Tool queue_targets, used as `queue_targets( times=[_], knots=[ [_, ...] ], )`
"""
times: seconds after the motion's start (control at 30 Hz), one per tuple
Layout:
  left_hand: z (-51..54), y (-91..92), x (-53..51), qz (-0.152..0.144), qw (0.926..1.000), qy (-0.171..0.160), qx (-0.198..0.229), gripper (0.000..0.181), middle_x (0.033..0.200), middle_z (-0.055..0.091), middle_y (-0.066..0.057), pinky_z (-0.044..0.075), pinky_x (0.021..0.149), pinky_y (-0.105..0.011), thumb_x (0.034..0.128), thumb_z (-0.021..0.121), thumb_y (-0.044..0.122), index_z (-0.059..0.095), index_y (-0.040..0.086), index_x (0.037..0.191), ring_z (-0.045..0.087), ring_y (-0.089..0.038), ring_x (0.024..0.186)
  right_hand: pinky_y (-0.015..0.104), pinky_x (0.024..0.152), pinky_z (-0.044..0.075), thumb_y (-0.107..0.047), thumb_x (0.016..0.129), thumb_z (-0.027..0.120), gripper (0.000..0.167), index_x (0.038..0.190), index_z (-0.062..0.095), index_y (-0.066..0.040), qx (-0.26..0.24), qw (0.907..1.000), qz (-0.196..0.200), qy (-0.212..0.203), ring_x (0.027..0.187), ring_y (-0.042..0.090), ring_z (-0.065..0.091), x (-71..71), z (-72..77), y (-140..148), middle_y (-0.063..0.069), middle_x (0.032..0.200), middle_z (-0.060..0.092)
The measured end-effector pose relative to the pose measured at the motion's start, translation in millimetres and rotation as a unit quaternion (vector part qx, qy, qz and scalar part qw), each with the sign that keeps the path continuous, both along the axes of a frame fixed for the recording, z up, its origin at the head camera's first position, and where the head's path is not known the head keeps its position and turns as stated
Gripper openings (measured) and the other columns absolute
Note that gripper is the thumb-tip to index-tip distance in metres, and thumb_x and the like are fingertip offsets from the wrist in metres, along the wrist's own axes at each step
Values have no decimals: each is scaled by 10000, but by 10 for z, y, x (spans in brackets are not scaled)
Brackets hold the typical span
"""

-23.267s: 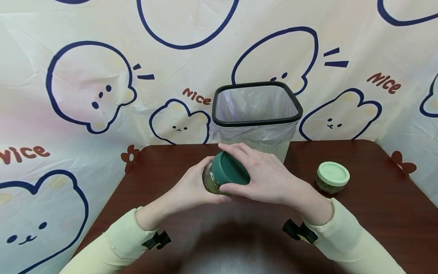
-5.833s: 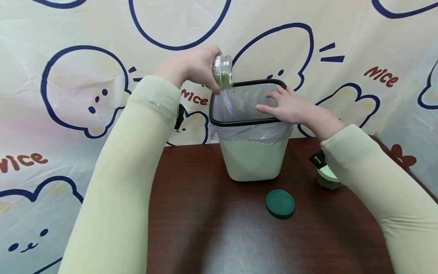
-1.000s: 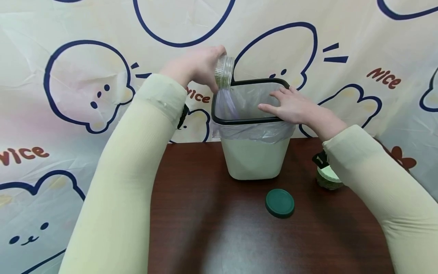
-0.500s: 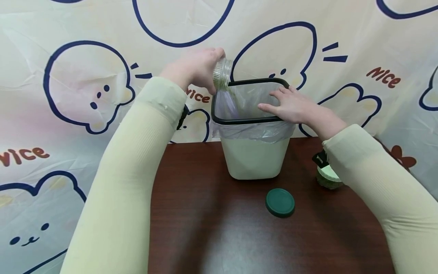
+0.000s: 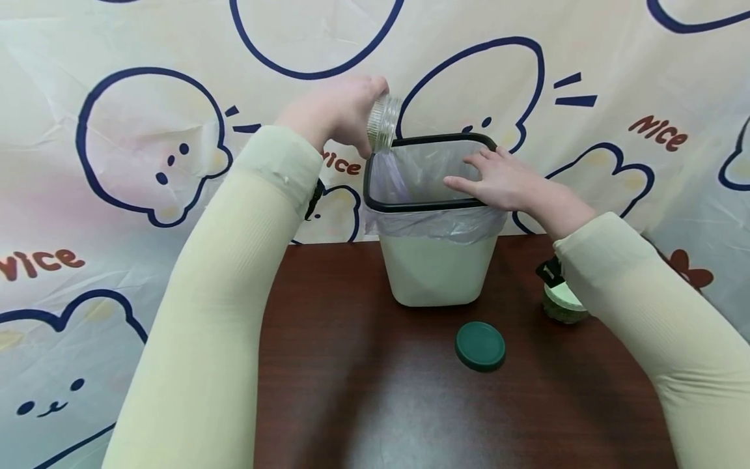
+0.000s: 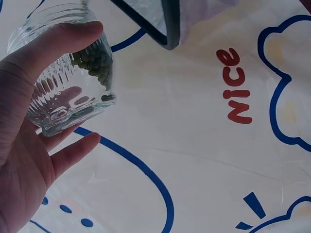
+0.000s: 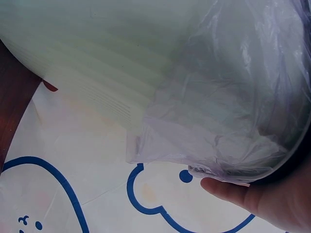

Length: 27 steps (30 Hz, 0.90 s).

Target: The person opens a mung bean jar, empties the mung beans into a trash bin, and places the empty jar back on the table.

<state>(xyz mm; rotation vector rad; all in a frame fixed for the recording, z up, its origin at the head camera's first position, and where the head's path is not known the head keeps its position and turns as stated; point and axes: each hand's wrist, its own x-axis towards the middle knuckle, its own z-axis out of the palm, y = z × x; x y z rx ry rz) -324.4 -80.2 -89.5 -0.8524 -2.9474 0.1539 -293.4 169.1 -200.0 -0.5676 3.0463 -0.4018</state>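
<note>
Backdrop: cream cloth (image 5: 621, 85) with blue-outlined bears and "Nice" hangs behind the dark wood table (image 5: 328, 391) I am watching.
Left arm: raised and reaching forward, its hand (image 5: 340, 116) level with the bin's rim (image 5: 433, 207) or higher.
Right arm: stretched in from the right, its hand (image 5: 506, 181) resting over the rim's right side.
Left fingers: gripping the glass jar (image 5: 383, 124), thumb across its side.
Right fingers: loosely spread, the thumb extended over the opening.
Glass jar: tipped sideways at the bin's (image 5: 442, 270) left corner, mouth toward the liner (image 5: 463, 225).
On the table: green lid (image 5: 480, 345) before the bin; small lidded jar (image 5: 564, 306) partly behind the right sleeve (image 5: 638, 306).
Left wrist view only: I clearly make out green bits (image 6: 95, 60) inside the jar.
Right wrist view only: I get the liner's folded overhang close up, a finger just beside it.
</note>
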Motion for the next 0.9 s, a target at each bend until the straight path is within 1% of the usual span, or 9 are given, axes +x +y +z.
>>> queue_targets(
  times=[0.13,0.2,0.3,0.37,0.47,0.57,0.77,0.83,0.9],
  knots=[
    [-31,-30,-10,35,10000,-34,-55,919,1351,451,-160,423,990,-433,700,806,111,288,43,1456,470,-316,1175,617,1104,132,-672,946,331,881,1506,276,5,-1,10000,13,3,1417,454,101,-6,-14,-10,267,1553,172],
    [-22,-39,-12,19,9999,129,-81,921,1343,457,-163,424,983,-457,698,811,143,293,52,1454,479,-325,1165,618,1102,138,-670,947,331,877,1505,278,5,6,10000,24,17,1414,453,110,-6,-15,-13,266,1551,179],
    [15,-44,-6,-36,9991,413,52,928,1355,456,-155,411,992,-480,694,817,166,299,61,1456,477,-329,1181,618,1101,142,-662,951,337,868,1503,284,6,2,10000,43,40,1410,456,121,-6,-14,-17,267,1548,186],
    [40,-40,0,-48,9983,572,53,938,1358,457,-151,397,1000,-498,691,823,190,299,67,1459,479,-335,1183,620,1100,141,-658,952,340,866,1501,286,8,-16,10000,58,45,1408,459,122,-3,-11,-19,269,1547,186],
    [53,-27,5,-29,9987,510,-6,959,1373,445,-153,392,1006,-506,697,828,202,280,71,1473,472,-333,1196,621,1101,138,-662,950,338,869,1503,283,6,-20,10000,47,43,1410,461,114,-6,-12,-18,267,1550,178],
    [32,-24,6,33,9990,420,-158,968,1374,439,-161,398,1001,-513,698,830,202,274,80,1482,470,-337,1198,624,1100,134,-673,945,331,879,1507,278,1,-19,10000,32,26,1415,460,100,-10,-15,-18,263,1555,168],
    [-31,-38,0,-10,9997,233,0,921,1353,446,-155,425,990,-472,679,818,88,314,81,1449,455,-321,1206,629,1098,131,-668,946,341,875,1503,283,4,-58,10000,28,14,1414,465,97,-6,-23,-20,266,1554,168],
    [-38,-41,-5,-62,9996,263,-57,911,1348,454,-153,422,995,-471,677,817,87,321,79,1441,454,-318,1211,630,1098,130,-664,949,340,870,1504,281,4,-61,10000,28,9,1413,467,96,-1,-21,-22,267,1554,167],
    [-35,-42,-11,-85,9990,396,-185,914,1350,459,-150,416,998,-481,682,824,111,320,81,1444,456,-321,1215,627,1099,131,-657,952,345,863,1502,285,6,-78,10000,28,15,1412,468,100,1,-20,-24,267,1552,171]
  ],
)
